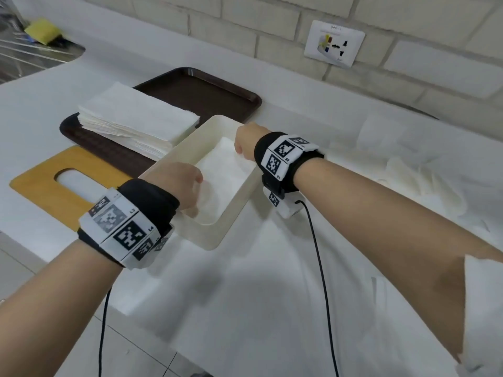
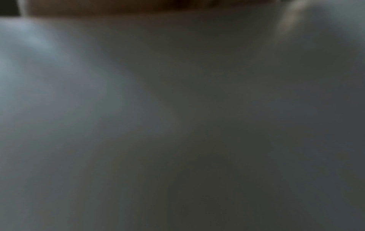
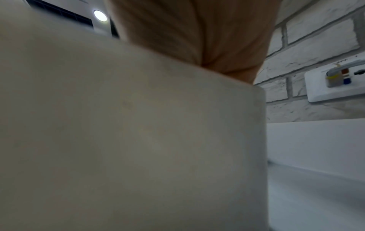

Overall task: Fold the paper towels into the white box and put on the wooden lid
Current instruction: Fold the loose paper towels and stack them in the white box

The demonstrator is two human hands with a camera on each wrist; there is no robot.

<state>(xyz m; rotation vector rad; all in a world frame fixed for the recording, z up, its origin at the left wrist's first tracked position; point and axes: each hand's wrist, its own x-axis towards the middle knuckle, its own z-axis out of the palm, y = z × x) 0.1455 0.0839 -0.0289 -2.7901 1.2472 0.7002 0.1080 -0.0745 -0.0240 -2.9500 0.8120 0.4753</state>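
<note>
The white box (image 1: 217,239) stands at the middle of the counter with a white paper towel (image 1: 226,164) lying flat inside. My left hand (image 1: 186,186) reaches down into its near left end; my right hand (image 1: 245,142) reaches down into its far right end. Both hands' fingers are hidden inside the box. In the right wrist view the box's outer wall (image 3: 138,140) fills the frame and my right hand (image 3: 197,31) goes over its rim. The left wrist view is dark and blurred. A stack of paper towels (image 1: 136,118) sits on a brown tray (image 1: 206,91). The wooden lid (image 1: 40,183) with its oval slot lies left of the box.
Loose crumpled white sheets (image 1: 422,180) lie on the counter to the right, and a large white sheet (image 1: 272,268) spreads in front of the box. A wall socket (image 1: 334,43) is on the brick wall behind. A sink (image 1: 27,55) with a yellow sponge (image 1: 42,29) is at the far left.
</note>
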